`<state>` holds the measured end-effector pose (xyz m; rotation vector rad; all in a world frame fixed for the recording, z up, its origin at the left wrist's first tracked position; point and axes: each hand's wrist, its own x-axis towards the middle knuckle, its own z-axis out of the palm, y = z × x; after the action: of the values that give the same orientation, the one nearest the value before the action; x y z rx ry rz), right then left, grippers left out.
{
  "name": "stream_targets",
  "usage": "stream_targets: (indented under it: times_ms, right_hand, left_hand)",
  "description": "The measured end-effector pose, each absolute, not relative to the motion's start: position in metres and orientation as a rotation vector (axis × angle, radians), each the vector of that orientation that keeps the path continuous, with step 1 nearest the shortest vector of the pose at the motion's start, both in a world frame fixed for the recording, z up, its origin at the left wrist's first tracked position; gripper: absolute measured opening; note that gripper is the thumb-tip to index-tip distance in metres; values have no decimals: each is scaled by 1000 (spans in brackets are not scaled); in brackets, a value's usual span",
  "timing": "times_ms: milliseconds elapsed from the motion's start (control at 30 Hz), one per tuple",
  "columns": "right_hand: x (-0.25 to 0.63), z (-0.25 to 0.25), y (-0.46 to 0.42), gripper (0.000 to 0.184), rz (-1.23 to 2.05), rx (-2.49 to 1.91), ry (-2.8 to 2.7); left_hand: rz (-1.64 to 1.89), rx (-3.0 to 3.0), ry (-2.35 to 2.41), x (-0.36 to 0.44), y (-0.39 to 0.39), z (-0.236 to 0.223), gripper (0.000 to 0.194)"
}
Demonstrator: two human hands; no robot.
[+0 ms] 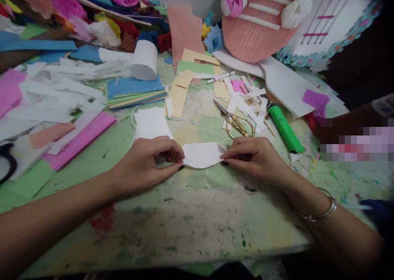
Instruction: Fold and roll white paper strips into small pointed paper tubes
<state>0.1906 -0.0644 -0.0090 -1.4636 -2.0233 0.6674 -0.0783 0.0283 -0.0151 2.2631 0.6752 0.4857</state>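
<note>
A small white piece of paper (203,155) is stretched between my two hands, just above the table. My left hand (154,157) pinches its left end between thumb and fingers. At the right end, the thumb and fingertips of my right hand (257,159) are closed on it too. Behind my left hand lies a stack of white paper (152,122) with a thread along its left side. Gold-handled scissors (236,122) rest just beyond my right hand. A green wrapped roll (286,128) lies to the right of them.
A stack of coloured paper (135,92) and a white paper roll (145,60) stand at back left. Loose white strips (61,87) and a pink crepe roll (83,138) cover the left side. Paper guitar shapes (258,25) lean at the back. Another person's arm (347,124) reaches in at right.
</note>
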Motion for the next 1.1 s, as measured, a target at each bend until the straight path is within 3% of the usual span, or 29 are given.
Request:
stream_targets:
  times_ms: [633,1100]
  right_hand:
    - [180,-9,-63,6,859,-1663,-1821]
    - [174,-7,-63,7,813,-1719,-1840]
  left_hand:
    - [407,2324,711,-72,28,-13,12]
    - [386,2349,800,-67,25,-11,14]
